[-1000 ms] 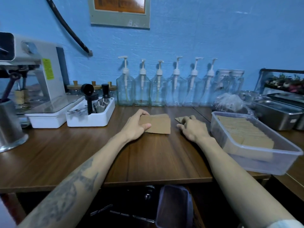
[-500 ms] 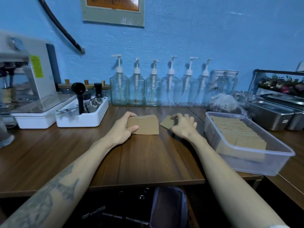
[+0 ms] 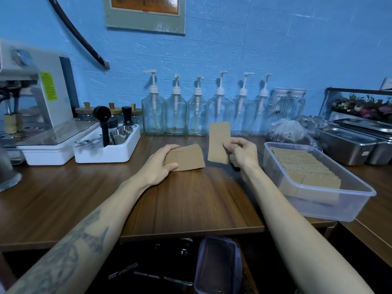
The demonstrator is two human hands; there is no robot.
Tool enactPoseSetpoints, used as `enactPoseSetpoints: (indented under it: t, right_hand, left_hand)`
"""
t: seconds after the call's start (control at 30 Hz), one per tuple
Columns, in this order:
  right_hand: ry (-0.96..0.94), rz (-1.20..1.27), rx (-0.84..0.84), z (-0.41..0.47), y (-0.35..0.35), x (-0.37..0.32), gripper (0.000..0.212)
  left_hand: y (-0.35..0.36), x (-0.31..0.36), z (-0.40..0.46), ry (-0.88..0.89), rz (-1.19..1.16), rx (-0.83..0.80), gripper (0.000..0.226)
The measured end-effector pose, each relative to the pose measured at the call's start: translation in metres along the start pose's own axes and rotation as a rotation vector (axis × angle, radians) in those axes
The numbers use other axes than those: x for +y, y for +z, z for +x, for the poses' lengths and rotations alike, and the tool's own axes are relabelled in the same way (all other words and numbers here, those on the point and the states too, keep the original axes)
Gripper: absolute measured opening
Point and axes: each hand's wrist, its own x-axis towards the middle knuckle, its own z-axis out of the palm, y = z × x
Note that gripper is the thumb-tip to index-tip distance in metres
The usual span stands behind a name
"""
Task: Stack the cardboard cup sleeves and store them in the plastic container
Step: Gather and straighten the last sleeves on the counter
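Roughly, I'd put this past the halfway mark, judging by how the cardboard lies. My left hand (image 3: 159, 164) curls round one end of a small stack of sleeves (image 3: 185, 158) resting flat on the wooden counter (image 3: 191, 200), thumb on top and fingers behind it. My right hand (image 3: 241, 152) pinches a single sleeve (image 3: 219, 142) by its right edge, holding it upright in the air just beside the stack and not touching it. To the right, the plastic container (image 3: 331, 211) already holds a long row of sleeves (image 3: 301, 166) packed along its length, so most of the storing looks done. What I judge is left: lay this loose sleeve on the stack, square the pile up, then carry it across and set it in the container, where some room shows at the near end. I can see no other loose sleeves on the counter, though a dark patch under my right wrist is too unclear to name. Along the wall stand the pump bottles (image 3: 176, 115), well apart from the work.
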Motion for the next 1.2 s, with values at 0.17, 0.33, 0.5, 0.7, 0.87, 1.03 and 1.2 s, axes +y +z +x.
enactPoseSetpoints:
  t: [0.17,0.33,0.5,0.7,0.87,1.03,1.2]
  right_hand:
    - [-0.104,0.045,-0.215,-0.007,0.005,-0.003,0.075]
    - [-0.171,-0.188,-0.294,-0.016,0.02,0.008,0.074]
    - [-0.324,-0.846,-0.243,-0.01,0.023,0.025,0.032]
    - [-0.376,-0.966,-0.42,-0.019,0.028,0.023,0.063]
    - [-0.571,-0.979,-0.497,-0.021,0.034,0.023,0.071]
    - [-0.648,-1.009,-0.442,-0.023,0.04,0.02,0.054]
    - [-0.636,-0.979,-0.453,-0.021,0.035,0.02,0.055]
  left_hand:
    - [0.0,0.001,-0.001,-0.021,-0.047,-0.017,0.048]
    - [0.0,0.006,-0.002,-0.046,-0.096,-0.019,0.043]
    - [0.001,0.01,-0.005,-0.052,-0.147,-0.039,0.051]
    - [0.001,0.01,-0.005,-0.057,-0.079,-0.041,0.058]
    - [0.001,0.007,-0.003,-0.027,-0.113,-0.045,0.046]
    - [0.002,0.007,0.0,-0.019,-0.128,-0.009,0.032]
    - [0.003,0.007,0.001,0.006,-0.113,0.035,0.029]
